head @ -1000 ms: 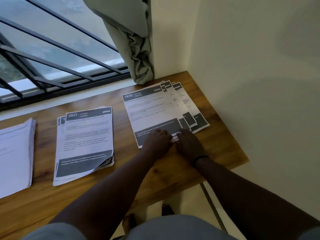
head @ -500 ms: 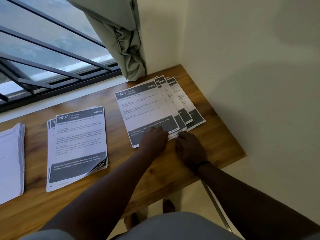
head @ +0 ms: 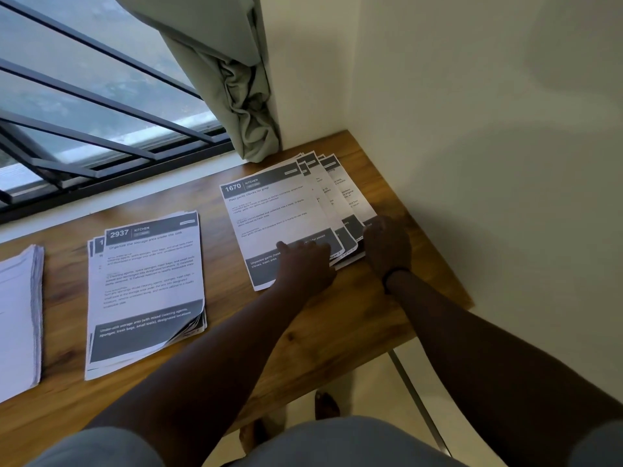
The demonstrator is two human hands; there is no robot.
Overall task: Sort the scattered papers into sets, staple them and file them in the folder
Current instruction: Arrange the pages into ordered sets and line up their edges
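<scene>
A fanned set of printed sheets (head: 269, 210), the top one headed "1670 KITCHEN", lies at the right end of the wooden table (head: 371, 318). My left hand (head: 303, 264) rests flat on the dark bottom band of the top sheet. To its right, my right hand (head: 387, 247) curls its fingers round the lower right edge of the sheets underneath, whose corners are slightly raised. A second pile headed "2937 KITCHEN" (head: 148, 281) lies to the left with a curled bottom corner. No stapler or folder is in view.
A thick stack of white papers (head: 20, 315) sits at the left edge. A barred window (head: 101, 112) runs along the back, with a bunched curtain (head: 236, 96) at the corner. A wall (head: 472, 163) closes the table's right side.
My left hand has slid further up onto the top sheet. My right hand has moved up and right along the fanned edge. The view has shifted, but the piles stay put.
</scene>
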